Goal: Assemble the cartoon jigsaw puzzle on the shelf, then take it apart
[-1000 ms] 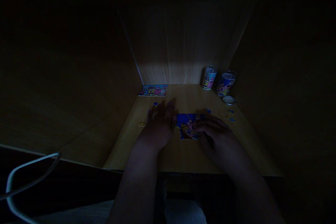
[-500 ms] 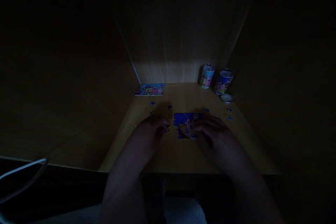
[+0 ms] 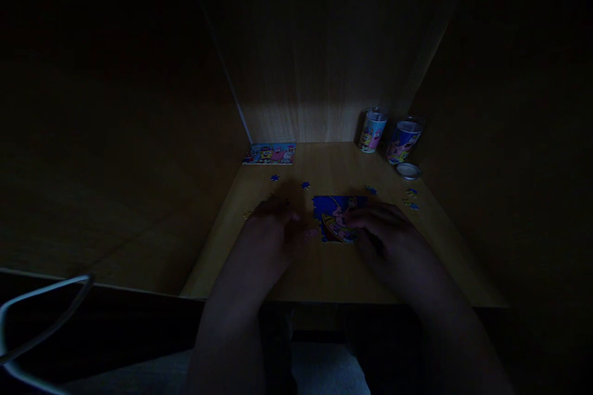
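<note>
A partly built blue jigsaw puzzle (image 3: 338, 216) lies on a wooden desk (image 3: 324, 271) in a dim alcove. My left hand (image 3: 273, 228) rests just left of the puzzle with its fingers curled in, and a small piece (image 3: 311, 233) shows at its fingertips beside the puzzle's left edge. My right hand (image 3: 384, 231) lies on the puzzle's right side, fingers bent and pressing on it. Loose pieces (image 3: 304, 185) lie beyond the hands.
A picture card (image 3: 270, 153) lies at the back left. Two printed cups (image 3: 372, 129) (image 3: 402, 141) stand at the back right with a round lid (image 3: 408, 170) in front. More loose pieces (image 3: 410, 199) lie at the right. Wooden walls close in three sides. A white tube (image 3: 41, 321) curves at the lower left.
My left hand drew back from a flat reach past the puzzle, curled its fingers, and now sits at the puzzle's left edge. My right hand stayed on the puzzle.
</note>
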`<state>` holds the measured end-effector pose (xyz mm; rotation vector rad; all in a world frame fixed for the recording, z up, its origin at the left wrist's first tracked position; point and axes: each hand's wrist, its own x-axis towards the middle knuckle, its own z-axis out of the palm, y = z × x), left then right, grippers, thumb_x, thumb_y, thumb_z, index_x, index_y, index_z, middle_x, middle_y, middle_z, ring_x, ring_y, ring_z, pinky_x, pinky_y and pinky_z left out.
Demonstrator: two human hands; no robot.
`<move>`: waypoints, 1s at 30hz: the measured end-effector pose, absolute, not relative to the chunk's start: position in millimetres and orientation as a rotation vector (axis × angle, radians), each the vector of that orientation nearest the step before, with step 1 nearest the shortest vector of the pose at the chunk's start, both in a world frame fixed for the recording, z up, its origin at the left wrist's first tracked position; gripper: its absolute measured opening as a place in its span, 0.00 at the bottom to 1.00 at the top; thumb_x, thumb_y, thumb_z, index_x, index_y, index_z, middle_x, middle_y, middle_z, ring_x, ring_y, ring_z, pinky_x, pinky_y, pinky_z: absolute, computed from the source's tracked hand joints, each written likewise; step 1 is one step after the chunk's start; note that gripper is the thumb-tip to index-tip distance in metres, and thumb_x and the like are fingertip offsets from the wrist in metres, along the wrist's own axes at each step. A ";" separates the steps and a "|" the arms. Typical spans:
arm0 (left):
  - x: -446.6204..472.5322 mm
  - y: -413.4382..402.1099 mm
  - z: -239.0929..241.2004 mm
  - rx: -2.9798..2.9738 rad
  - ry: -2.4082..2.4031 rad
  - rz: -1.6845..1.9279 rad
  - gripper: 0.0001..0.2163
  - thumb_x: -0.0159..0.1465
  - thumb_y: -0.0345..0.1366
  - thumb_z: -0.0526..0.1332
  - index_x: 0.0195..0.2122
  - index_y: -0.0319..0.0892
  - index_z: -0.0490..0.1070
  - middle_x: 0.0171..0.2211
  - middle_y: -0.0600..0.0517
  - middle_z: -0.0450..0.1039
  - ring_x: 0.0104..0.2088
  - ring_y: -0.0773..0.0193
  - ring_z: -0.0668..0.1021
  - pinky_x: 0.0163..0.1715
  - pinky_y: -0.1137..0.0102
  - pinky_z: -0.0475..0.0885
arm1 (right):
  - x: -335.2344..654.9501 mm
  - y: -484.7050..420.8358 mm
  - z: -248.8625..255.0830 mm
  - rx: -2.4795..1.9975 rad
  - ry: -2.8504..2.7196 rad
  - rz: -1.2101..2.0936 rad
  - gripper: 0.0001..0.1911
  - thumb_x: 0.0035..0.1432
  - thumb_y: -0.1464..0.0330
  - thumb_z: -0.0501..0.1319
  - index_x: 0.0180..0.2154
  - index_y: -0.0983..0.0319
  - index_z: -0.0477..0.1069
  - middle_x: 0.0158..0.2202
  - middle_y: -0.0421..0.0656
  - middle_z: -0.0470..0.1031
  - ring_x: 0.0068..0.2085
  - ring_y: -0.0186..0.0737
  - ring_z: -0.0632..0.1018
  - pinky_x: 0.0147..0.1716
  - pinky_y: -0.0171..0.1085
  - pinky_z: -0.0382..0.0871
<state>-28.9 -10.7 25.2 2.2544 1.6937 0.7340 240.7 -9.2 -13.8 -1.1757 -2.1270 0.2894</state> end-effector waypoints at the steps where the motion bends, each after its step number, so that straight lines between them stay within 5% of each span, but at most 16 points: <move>1: -26.2 -11.4 23.9 2.249 1.676 0.714 0.05 0.68 0.36 0.76 0.39 0.45 0.82 0.43 0.48 0.83 0.44 0.51 0.85 0.46 0.57 0.81 | 240.9 -9.3 -14.4 -1.178 -2.125 0.288 0.15 0.70 0.78 0.62 0.50 0.54 0.81 0.54 0.42 0.86 0.58 0.50 0.82 0.61 0.55 0.78; 3: -23.4 -11.8 21.0 2.240 1.640 0.670 0.02 0.69 0.31 0.73 0.40 0.46 0.84 0.45 0.48 0.83 0.46 0.51 0.85 0.49 0.56 0.80 | 241.2 -9.5 -15.3 -1.176 -2.124 0.284 0.15 0.71 0.77 0.62 0.50 0.54 0.81 0.54 0.43 0.86 0.58 0.51 0.82 0.60 0.55 0.78; 10: -28.1 -12.8 23.5 2.245 1.536 0.703 0.20 0.72 0.18 0.59 0.52 0.48 0.84 0.54 0.49 0.82 0.57 0.55 0.82 0.61 0.59 0.77 | 242.2 -9.2 -17.9 -1.158 -2.130 0.258 0.14 0.69 0.78 0.64 0.49 0.55 0.80 0.54 0.42 0.86 0.58 0.50 0.82 0.61 0.55 0.78; 13: -28.3 -16.7 29.7 2.177 1.651 0.706 0.16 0.73 0.23 0.61 0.56 0.44 0.81 0.58 0.45 0.80 0.59 0.52 0.82 0.63 0.56 0.76 | 241.9 -9.1 -16.8 -1.153 -2.129 0.269 0.15 0.69 0.78 0.64 0.50 0.55 0.80 0.54 0.42 0.86 0.58 0.49 0.82 0.61 0.54 0.78; 18: -27.9 -18.6 30.8 2.139 1.671 0.534 0.03 0.73 0.34 0.68 0.46 0.45 0.82 0.53 0.45 0.81 0.55 0.48 0.82 0.58 0.54 0.78 | 240.0 -9.7 -14.3 -1.163 -2.120 0.271 0.14 0.70 0.78 0.63 0.49 0.55 0.81 0.53 0.42 0.87 0.57 0.49 0.83 0.60 0.53 0.79; 30: -26.6 -7.6 21.8 2.078 1.581 0.659 0.07 0.70 0.27 0.70 0.45 0.46 0.82 0.50 0.49 0.81 0.51 0.53 0.83 0.55 0.58 0.77 | 241.3 -8.0 -16.1 -1.162 -2.122 0.289 0.14 0.70 0.77 0.64 0.49 0.53 0.81 0.53 0.42 0.86 0.57 0.50 0.83 0.59 0.54 0.79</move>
